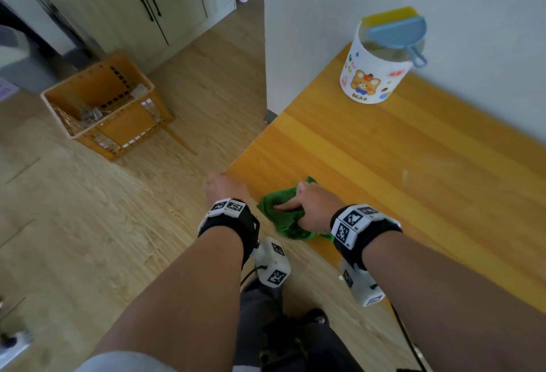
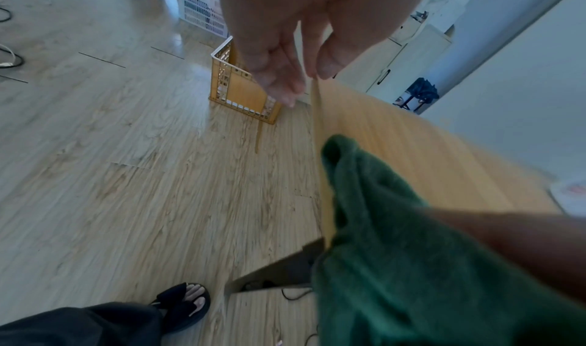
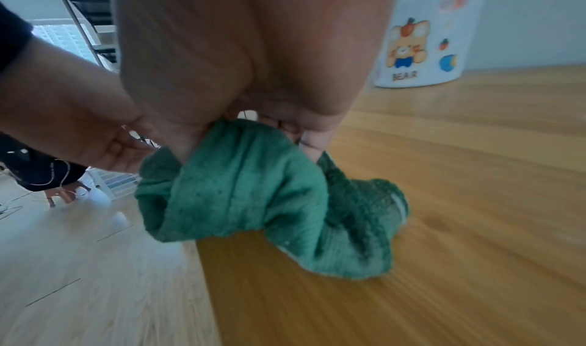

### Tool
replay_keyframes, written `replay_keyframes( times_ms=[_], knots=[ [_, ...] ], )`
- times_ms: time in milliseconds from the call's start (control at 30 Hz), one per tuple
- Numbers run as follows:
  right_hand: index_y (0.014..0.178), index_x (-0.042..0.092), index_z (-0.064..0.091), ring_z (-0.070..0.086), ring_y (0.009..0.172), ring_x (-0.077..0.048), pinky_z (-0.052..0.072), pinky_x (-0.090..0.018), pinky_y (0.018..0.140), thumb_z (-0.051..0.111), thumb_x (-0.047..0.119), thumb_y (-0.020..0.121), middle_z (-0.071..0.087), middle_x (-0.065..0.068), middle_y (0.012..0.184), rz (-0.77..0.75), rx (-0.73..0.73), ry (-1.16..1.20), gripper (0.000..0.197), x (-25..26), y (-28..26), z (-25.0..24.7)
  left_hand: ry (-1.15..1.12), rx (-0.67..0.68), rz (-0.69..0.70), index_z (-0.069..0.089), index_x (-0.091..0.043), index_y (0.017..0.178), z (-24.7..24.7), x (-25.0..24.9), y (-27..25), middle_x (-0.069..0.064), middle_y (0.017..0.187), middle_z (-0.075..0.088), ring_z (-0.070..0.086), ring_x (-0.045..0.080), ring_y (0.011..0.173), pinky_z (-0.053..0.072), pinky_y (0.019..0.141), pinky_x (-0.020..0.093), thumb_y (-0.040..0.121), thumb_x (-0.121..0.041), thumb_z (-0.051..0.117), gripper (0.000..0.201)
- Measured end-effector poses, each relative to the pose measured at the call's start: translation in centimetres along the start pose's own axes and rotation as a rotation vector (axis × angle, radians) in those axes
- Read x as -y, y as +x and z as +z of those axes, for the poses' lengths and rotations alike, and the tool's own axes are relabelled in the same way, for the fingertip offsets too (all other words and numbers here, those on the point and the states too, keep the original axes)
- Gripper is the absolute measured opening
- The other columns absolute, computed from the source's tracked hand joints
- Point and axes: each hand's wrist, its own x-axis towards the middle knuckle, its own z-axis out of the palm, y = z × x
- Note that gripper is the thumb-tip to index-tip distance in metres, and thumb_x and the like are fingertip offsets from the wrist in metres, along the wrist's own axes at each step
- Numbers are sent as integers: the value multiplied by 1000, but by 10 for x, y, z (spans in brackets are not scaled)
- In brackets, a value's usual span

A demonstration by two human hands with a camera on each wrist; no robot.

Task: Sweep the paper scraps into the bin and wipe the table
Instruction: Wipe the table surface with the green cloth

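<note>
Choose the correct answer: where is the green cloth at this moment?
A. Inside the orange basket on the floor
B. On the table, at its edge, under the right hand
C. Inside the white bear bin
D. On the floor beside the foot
B: the green cloth lies bunched at the edge of the table, gripped by the right hand.

We can't see inside the bin (image 1: 373,71): dustpan (image 1: 397,36) covers its mouth. Cloth (image 2: 412,263) beside it blurs, cut off.
</note>
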Motion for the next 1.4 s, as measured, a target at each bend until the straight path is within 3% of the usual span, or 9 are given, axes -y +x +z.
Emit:
replay_keyframes(
  times_ms=[100,200,433,500,633,767,1067,1267,1400],
  knots=[
    [136,48,46,30,83,-18,36,-29,54,48,-2,89,31,-3,99,32,-3,36,69,-22,-27,15,5,-54,48,38,-10,139,15,-13,-24,16,145,34,47,34,122,47,89,40,96,-9,45,43],
    [135,44,50,30,66,-14,32,-29,50,48,-5,89,26,-2,97,93,-35,92,67,-48,-55,26,26,-4,167,44,-14,134,35,-31,-47,12,141,39,48,32,119,44,87,39,100,-13,43,34],
    [136,47,45,40,84,-21,35,-27,60,46,3,89,32,1,97,301,-202,211,64,-117,-105,39,217,217,393,67,-17,113,77,-56,-85,10,109,67,57,22,73,44,55,27,101,-15,44,27],
    [137,48,44,38,87,-21,38,-26,62,47,6,89,33,-1,102,360,-286,255,63,-137,-109,37,270,234,472,68,-20,105,84,-60,-87,6,108,67,58,20,78,49,60,28,99,-14,46,23],
    [139,46,42,43,96,-25,38,-25,61,51,12,92,36,-5,119,542,-413,338,59,-176,-104,24,373,191,657,62,-24,104,96,-72,-80,3,127,51,46,25,120,45,98,34,96,-14,52,16],
    [139,43,43,45,89,-25,41,-25,59,53,10,91,35,-10,136,647,-490,369,59,-211,-90,1,418,196,804,58,-24,122,109,-105,-69,0,136,44,37,22,129,39,100,30,95,-13,56,29],
    [135,47,47,31,76,-22,58,-46,78,53,10,84,42,-21,136,760,-593,432,63,-274,-44,-47,371,266,792,61,-19,100,136,-163,-35,2,115,52,49,21,110,42,96,31,91,-25,63,12],
    [138,49,41,51,101,-37,53,-44,88,50,13,93,31,-15,139,692,-502,373,58,-243,-21,-76,304,264,734,56,-23,84,142,-162,-23,-1,102,54,52,17,98,46,81,28,90,-26,64,11],
    [137,48,43,41,110,-33,42,-34,78,50,6,89,36,-7,118,524,-420,345,65,-203,-17,-70,276,240,729,61,-21,85,143,-158,-24,-1,101,54,54,18,98,45,78,27,92,-21,62,7]
  ],
)
